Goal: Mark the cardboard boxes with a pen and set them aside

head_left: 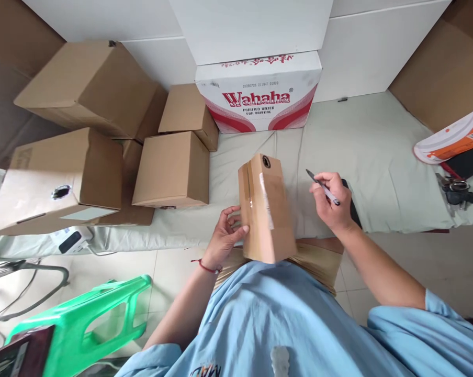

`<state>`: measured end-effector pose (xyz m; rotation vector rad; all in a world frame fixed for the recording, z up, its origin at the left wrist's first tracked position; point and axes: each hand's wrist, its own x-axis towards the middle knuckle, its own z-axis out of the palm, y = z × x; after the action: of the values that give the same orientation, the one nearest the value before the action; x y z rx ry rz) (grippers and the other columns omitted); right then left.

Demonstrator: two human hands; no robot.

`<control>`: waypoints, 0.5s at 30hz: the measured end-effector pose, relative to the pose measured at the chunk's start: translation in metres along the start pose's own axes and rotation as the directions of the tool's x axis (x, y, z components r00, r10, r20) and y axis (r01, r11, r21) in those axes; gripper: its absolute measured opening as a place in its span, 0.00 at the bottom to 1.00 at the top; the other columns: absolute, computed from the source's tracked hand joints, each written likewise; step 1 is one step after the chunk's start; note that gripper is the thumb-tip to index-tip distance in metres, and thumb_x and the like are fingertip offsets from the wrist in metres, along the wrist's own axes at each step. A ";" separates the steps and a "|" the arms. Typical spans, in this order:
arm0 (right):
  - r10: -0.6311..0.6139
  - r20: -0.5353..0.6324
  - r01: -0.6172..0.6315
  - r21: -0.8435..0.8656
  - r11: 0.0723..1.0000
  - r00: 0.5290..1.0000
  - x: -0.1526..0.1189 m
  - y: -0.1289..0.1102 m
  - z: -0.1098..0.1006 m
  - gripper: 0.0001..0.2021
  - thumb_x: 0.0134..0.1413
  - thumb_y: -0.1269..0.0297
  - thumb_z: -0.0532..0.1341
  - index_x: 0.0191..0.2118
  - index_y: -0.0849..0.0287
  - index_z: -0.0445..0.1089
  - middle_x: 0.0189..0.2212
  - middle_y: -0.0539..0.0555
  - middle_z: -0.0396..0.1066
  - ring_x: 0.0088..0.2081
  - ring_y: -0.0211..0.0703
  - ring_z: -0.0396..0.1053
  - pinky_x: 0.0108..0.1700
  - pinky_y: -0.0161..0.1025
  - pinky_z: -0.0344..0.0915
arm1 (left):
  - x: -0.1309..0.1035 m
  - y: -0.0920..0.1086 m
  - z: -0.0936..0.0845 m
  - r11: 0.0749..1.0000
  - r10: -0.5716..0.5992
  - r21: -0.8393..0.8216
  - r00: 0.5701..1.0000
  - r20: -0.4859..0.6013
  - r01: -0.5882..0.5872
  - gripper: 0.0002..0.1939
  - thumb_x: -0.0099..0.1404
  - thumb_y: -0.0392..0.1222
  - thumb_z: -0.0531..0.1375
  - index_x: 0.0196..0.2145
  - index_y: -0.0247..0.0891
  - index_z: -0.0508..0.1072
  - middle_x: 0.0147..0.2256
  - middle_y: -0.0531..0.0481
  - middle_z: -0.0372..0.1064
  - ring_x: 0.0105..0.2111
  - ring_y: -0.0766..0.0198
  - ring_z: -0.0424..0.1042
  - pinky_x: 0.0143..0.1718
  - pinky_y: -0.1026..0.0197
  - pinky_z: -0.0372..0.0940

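A small brown cardboard box (276, 209) with clear tape and a white label strip stands close to my lap, its lower right edge blurred. A dark round mark sits near its top end. My left hand (228, 230) grips the box by its left side, thumb on the near face and fingers curled against the edge. To the right of the box, my right hand (333, 201) is closed around a grey and black pen (322, 187), whose dark tip points up and left. A dark flat object (355, 212) shows partly behind that hand.
Several cardboard boxes (168, 170) are grouped on the left of the cloth-covered surface (385, 157). At the back stands a white and red water carton (260, 97). Keys (458, 191) and an orange-white container (452, 139) lie right. A green stool (75, 319) is lower left.
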<state>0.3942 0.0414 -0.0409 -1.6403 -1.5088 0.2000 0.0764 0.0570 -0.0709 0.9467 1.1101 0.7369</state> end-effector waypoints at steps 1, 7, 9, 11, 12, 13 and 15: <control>0.039 -0.029 -0.036 0.086 0.996 0.999 -0.001 -0.007 0.007 0.12 0.75 0.56 0.55 0.53 0.56 0.68 0.40 0.58 0.82 0.37 0.46 0.80 0.43 0.42 0.74 | 0.000 -0.003 0.007 0.999 -0.028 -0.017 1.000 0.011 0.028 0.39 0.53 0.59 0.80 0.55 0.44 0.71 0.48 0.46 0.77 0.45 0.56 0.80 0.48 0.53 0.77; 0.116 -0.063 -0.095 0.266 0.959 0.991 -0.014 -0.044 0.038 0.14 0.77 0.53 0.56 0.58 0.55 0.67 0.47 0.60 0.81 0.48 0.49 0.80 0.54 0.47 0.76 | 0.004 -0.001 0.026 0.969 0.203 0.181 0.958 -0.203 -0.167 0.34 0.55 0.50 0.77 0.55 0.43 0.71 0.64 0.38 0.69 0.64 0.46 0.73 0.53 0.49 0.78; 0.096 -0.063 -0.075 0.272 0.959 0.993 -0.023 -0.055 0.038 0.13 0.77 0.54 0.56 0.57 0.54 0.67 0.46 0.59 0.79 0.47 0.48 0.79 0.52 0.47 0.77 | 0.004 0.000 0.024 0.924 0.295 0.304 0.937 -0.187 -0.230 0.31 0.60 0.44 0.71 0.60 0.45 0.71 0.67 0.38 0.66 0.66 0.46 0.72 0.53 0.48 0.78; 0.064 -0.024 -0.054 0.286 0.957 0.998 -0.032 -0.067 0.036 0.12 0.77 0.56 0.57 0.58 0.52 0.67 0.47 0.59 0.77 0.46 0.47 0.78 0.50 0.47 0.77 | 0.002 -0.001 0.023 0.890 0.292 0.378 0.955 -0.041 -0.256 0.29 0.66 0.39 0.62 0.64 0.47 0.72 0.66 0.41 0.70 0.62 0.48 0.75 0.56 0.45 0.78; 0.054 -0.007 -0.049 0.302 0.952 0.999 -0.036 -0.072 0.035 0.11 0.77 0.57 0.57 0.58 0.52 0.66 0.47 0.58 0.77 0.46 0.47 0.78 0.49 0.46 0.78 | 0.000 -0.004 0.023 0.866 0.291 0.419 0.956 0.026 -0.275 0.29 0.67 0.38 0.59 0.65 0.47 0.73 0.64 0.42 0.73 0.61 0.49 0.77 0.59 0.44 0.76; 0.048 0.005 -0.047 0.325 0.945 0.999 -0.039 -0.077 0.034 0.11 0.77 0.58 0.57 0.59 0.51 0.66 0.48 0.58 0.76 0.45 0.46 0.77 0.49 0.46 0.78 | -0.002 -0.006 0.023 0.829 0.309 0.471 0.949 0.066 -0.303 0.30 0.68 0.36 0.56 0.66 0.47 0.74 0.61 0.42 0.76 0.60 0.49 0.77 0.62 0.42 0.74; 0.036 0.025 -0.043 0.363 0.931 0.999 -0.043 -0.086 0.031 0.12 0.76 0.60 0.58 0.60 0.50 0.64 0.49 0.58 0.75 0.45 0.45 0.76 0.48 0.46 0.78 | -0.003 -0.011 0.024 0.711 0.398 0.609 0.915 0.064 -0.351 0.30 0.69 0.35 0.55 0.66 0.46 0.77 0.57 0.42 0.79 0.60 0.47 0.75 0.64 0.40 0.72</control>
<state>0.3011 0.0089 -0.0202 -1.3728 -1.3565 0.4888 0.0986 0.0434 -0.0754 1.7583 1.2643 0.7509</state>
